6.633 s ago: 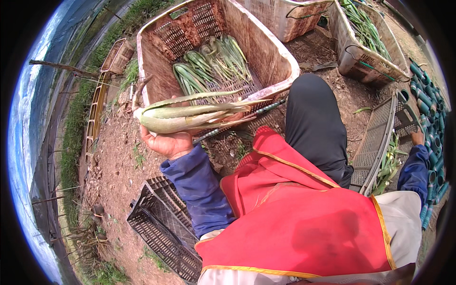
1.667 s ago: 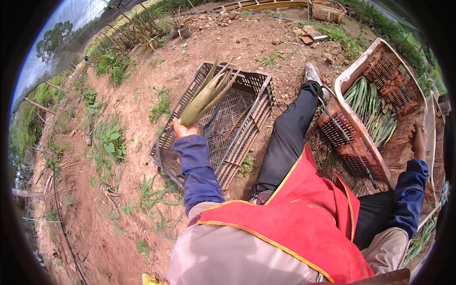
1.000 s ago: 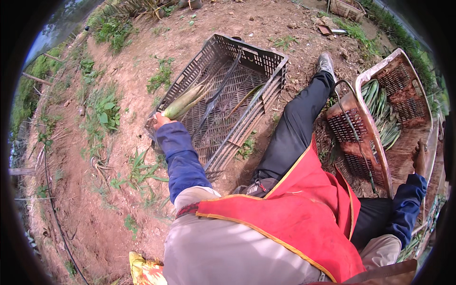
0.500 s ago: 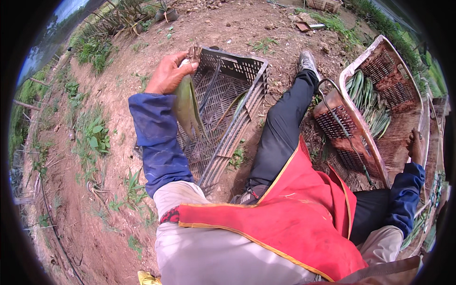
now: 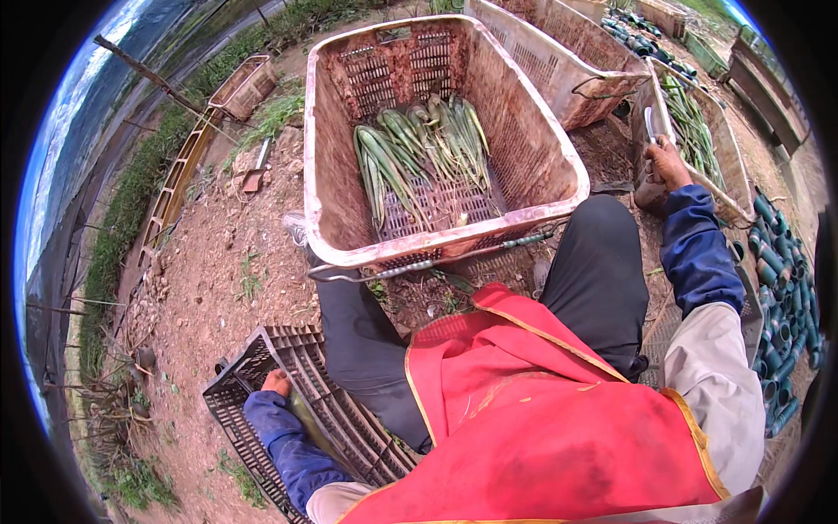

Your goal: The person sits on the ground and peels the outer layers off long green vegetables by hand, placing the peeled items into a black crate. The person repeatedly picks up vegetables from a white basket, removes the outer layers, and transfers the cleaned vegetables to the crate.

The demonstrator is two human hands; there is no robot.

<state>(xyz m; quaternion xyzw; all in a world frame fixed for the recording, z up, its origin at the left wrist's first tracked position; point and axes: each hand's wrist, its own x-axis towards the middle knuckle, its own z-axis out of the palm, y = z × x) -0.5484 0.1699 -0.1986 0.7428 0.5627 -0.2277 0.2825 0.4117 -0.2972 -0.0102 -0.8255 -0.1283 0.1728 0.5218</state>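
My left hand (image 5: 277, 382) is low inside the black plastic crate (image 5: 292, 345) at the lower left, fingers curled. A broad green leafy plant (image 5: 310, 417) runs down from it, partly hidden by my sleeve; the grip itself is hard to see. Off to the right, my right hand (image 5: 670, 164) is closed around the handle of a knife (image 5: 649, 124), whose pale blade points up and away. Ahead of my knees stands a large, dirt-stained white crate (image 5: 314, 175). Several long green plants (image 5: 410, 144) lie side by side on its floor.
Another white crate (image 5: 515, 57) stands behind, and a smaller one with green leaves (image 5: 685, 113) is beside my right hand. Many dark green pots (image 5: 777, 279) are piled at the right. A wire handle (image 5: 432, 264) crosses the large crate's near side. Farther left lies a ladder-like yellow frame (image 5: 179, 175).
My view has swung to the right, bringing the large crate to the middle. My left hand has gone down into the black crate with the plant. The knife now shows in my right hand.
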